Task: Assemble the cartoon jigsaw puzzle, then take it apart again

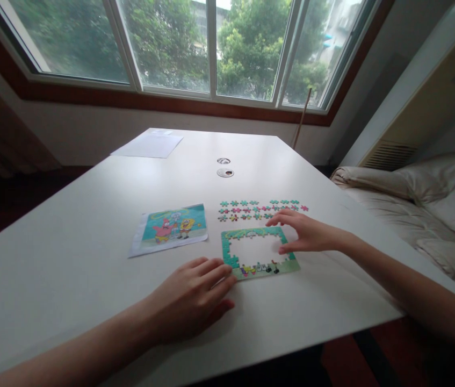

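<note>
A jigsaw puzzle (258, 269) lies on the white table with its border joined and its middle bare. My left hand (197, 293) rests flat at the puzzle's lower left corner, its fingertips touching the edge. Over the puzzle's upper right side hovers my right hand (305, 231), thumb and fingers apart, with nothing visible between them. Its fingertips are close to the nearest row of loose puzzle pieces (246, 216), which sit in rows just beyond the puzzle. To the left is a printed reference picture (174, 228) of cartoon characters on a white sheet.
The white table (70, 258) narrows toward the window (211, 48). Sheets of paper (149, 145) lie at its far left corner. Two round cable-hole covers (225, 172) are set in the tabletop. A pale sofa (420, 188) stands along the right side.
</note>
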{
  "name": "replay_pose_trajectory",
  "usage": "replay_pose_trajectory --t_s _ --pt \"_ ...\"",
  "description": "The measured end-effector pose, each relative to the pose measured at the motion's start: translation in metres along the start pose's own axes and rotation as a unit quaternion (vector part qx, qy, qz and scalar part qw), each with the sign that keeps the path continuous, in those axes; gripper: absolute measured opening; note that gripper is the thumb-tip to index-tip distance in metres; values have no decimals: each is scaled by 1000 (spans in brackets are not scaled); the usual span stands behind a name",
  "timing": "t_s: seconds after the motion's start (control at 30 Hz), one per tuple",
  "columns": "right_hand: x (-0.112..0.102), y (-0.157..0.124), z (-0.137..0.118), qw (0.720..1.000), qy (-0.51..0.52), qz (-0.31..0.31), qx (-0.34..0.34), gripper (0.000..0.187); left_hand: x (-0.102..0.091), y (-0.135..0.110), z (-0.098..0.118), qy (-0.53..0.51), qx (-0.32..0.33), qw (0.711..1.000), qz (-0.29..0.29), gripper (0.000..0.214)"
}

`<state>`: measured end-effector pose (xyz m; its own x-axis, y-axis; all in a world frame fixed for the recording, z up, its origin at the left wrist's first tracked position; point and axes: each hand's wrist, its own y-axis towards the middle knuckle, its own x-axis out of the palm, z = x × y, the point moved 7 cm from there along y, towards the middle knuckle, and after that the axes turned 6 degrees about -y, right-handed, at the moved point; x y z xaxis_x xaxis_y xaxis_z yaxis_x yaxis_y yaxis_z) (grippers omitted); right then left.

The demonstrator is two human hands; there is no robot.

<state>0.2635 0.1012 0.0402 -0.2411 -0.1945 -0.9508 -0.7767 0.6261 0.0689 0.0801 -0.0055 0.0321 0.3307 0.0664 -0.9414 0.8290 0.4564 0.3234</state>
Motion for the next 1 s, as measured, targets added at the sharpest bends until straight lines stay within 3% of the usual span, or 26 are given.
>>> replay_pose_trajectory --t_s 0.2,0.63,0.83,1.0 --pt "8 -30 26 996 -12 -52 75 80 0 2 6 12 2 1000 -2 27" --pt "16 -32 23 991 -34 -93 93 85 5 1 -1 -21 -5 999 -34 28" --pt "16 -35 21 991 -35 -92 92 85 0 -1 -34 27 -95 995 0 30" --pt "16 -35 20 991 -33 -88 92 85 4 -3 -57 53 -151 987 -7 35"
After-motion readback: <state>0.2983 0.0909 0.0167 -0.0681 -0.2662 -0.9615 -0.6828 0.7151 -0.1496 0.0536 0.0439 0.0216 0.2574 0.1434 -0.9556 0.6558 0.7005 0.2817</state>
